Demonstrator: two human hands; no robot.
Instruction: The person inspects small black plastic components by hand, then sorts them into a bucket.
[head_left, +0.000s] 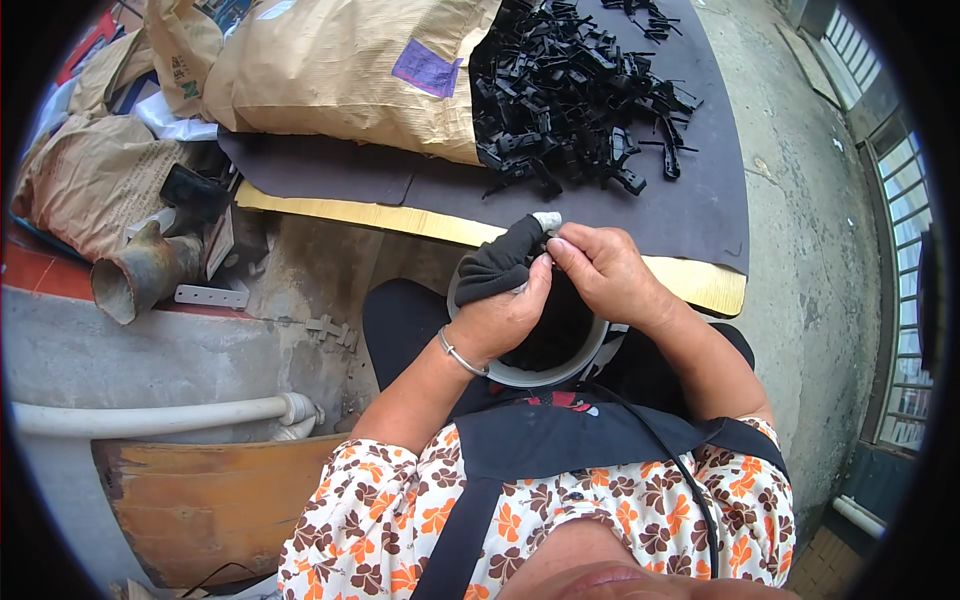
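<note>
both hands meet above a grey bucket (520, 375) that sits in the person's lap. left hand (500, 315), with a metal bangle (460, 357) on the wrist, has its fingers closed around a dark glove (497, 268) and a small black part (545, 240) at its thumb tip. right hand (600, 270) pinches the same part from the other side, fingers closed on it. just beyond them, on the desk (690, 215), a heap of black plastic parts (575, 95) spills from a torn paper sack (340, 75). a rusty pipe (140, 275) lies well off to the left.
</note>
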